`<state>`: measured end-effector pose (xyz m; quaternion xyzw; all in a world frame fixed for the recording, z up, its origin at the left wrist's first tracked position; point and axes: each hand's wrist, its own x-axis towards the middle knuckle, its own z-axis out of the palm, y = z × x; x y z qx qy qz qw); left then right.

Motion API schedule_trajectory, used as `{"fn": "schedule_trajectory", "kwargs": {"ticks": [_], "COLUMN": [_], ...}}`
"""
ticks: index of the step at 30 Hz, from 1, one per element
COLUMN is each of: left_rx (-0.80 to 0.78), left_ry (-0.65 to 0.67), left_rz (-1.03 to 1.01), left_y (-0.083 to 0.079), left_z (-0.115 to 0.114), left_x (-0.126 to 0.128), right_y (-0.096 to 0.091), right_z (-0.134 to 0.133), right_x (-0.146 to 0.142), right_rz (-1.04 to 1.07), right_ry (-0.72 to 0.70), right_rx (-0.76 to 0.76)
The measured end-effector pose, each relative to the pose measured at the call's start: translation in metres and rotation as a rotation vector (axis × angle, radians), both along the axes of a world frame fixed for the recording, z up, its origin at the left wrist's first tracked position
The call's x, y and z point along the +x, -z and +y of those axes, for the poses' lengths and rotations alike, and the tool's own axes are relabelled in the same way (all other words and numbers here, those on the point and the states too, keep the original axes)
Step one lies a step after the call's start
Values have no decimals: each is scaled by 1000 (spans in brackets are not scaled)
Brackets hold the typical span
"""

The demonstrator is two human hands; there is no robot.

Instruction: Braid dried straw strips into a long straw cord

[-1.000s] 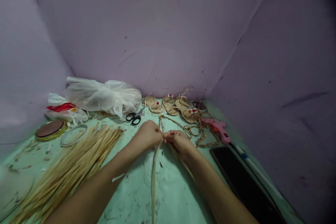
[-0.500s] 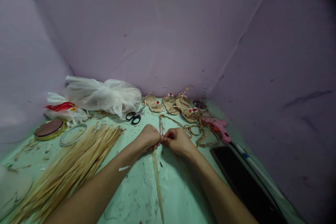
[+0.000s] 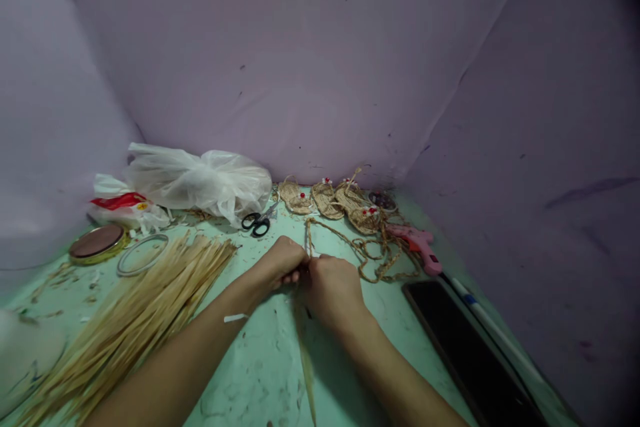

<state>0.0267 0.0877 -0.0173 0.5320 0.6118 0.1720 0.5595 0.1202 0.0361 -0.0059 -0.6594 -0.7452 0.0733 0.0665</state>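
Note:
My left hand [image 3: 283, 262] and my right hand [image 3: 332, 288] meet over the green table [image 3: 260, 373], both closed on thin straw strips. A braided straw cord [image 3: 308, 239] runs from between my fingers away toward the wall. One loose straw strip [image 3: 307, 360] trails from my hands back toward me across the table. My right hand lies knuckles up and covers the place where the strips cross. A big pile of straw strips [image 3: 135, 320] lies to the left of my left forearm.
Black scissors [image 3: 256, 222] and a white plastic bag [image 3: 200, 181] lie beyond my hands. Small woven straw sandals [image 3: 330, 199] and tangled braid [image 3: 383, 260] sit by the wall. On the right are a pink glue gun [image 3: 417, 244] and a black phone [image 3: 457, 340]. A round tin lid [image 3: 97, 243] lies far left.
My right hand has turned over and shifted left over the strips. The trailing strip has swung a little to the right. My left hand has stayed almost in place.

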Motion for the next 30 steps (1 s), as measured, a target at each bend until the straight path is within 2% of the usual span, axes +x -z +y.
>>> {"fn": "schedule_trajectory", "kwargs": {"ticks": [4,7,9,11,13,15,17,20,24,27,30], "left_rx": [-34,-55,-48,-40,-36,-29,-12,39,143,211,204], "left_ry": [36,69,81,84,95,111,125,144,206,226,231], "left_rz": [-30,-43,-71,-99,-110,-98,-84,-56,0,154,335], "left_y": [5,6,5,4,5,7,10,11,11,9,3], "left_z": [5,7,7,8,8,9,9,8,6,7,5], "left_x": [-7,-9,-10,-10,-11,-12,-12,-10,-7,-9,-11], "right_y": [-5,-4,-1,2,6,10,15,25,34,35,33], "right_z": [-3,5,15,23,28,29,29,30,33,34,33], "right_x": [0,17,30,36,35,30,25,24,30,32,30], "right_rz": [-13,132,353,665,995,1205,1222,1062,966,983,1006], "right_ry": [-21,-13,49,188,297,317,293,262,171,153,189], "right_rx": [-61,-109,-162,-204,-355,-522,-563,-448,-415,-402,-411]}}
